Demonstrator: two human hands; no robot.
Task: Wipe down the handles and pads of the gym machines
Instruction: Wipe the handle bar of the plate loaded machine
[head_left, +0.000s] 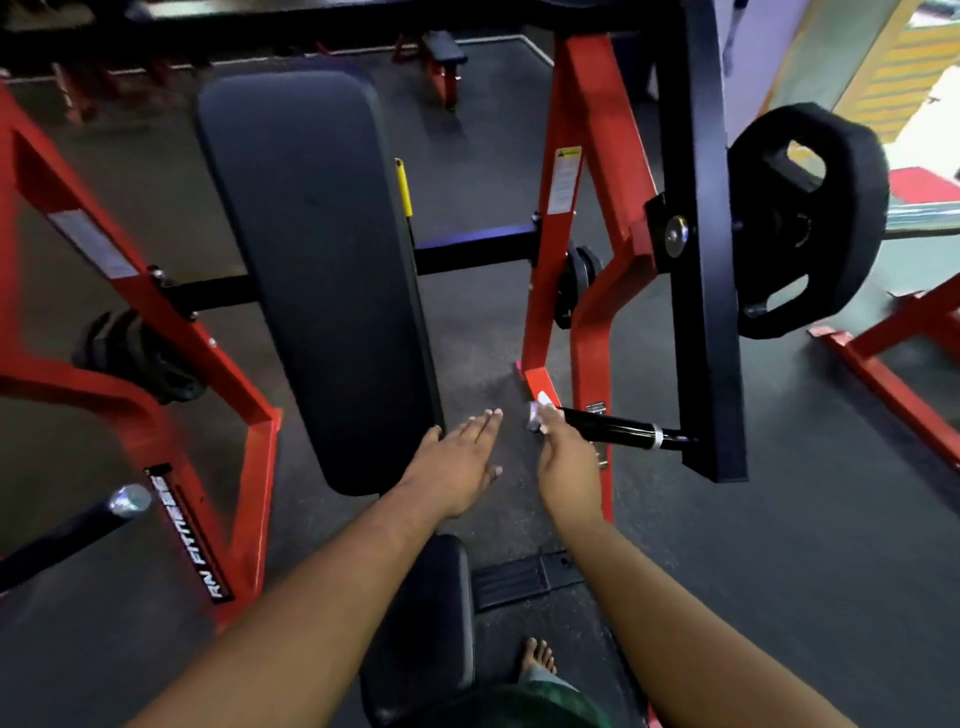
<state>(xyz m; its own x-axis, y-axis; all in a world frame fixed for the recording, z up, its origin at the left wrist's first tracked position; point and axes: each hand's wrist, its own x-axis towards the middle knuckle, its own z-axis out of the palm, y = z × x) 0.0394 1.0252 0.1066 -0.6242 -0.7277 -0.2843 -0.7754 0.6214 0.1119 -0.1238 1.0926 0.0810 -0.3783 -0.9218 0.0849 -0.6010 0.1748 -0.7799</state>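
**Hands reach toward a press machine's handle and back pad**

The black handle (610, 427) of a red-framed gym machine (582, 208) juts out level at the right of centre, its chrome end cap pointing toward the long black back pad (317, 270). The right hand (569, 467) reaches to that capped end, fingers extended and touching it; whether they grip it or hold anything against it cannot be told, since the fingertips are blurred. Just beside it, the left hand (457, 462) hovers flat with fingers straight and close together, palm down, near the lower right edge of the back pad and holding nothing. Below the arms lies the black seat pad (431, 613), with a bare foot (537, 657) on the dark rubber floor (779, 545) next to it. A second handle (72, 530) with a chrome tip shows at the lower left. A black weight plate (810, 218) hangs on the machine's dark lever arm (701, 260) at the right, and more plates (140, 353) sit on the frame at the left. A small bench (441, 52) stands in the background.
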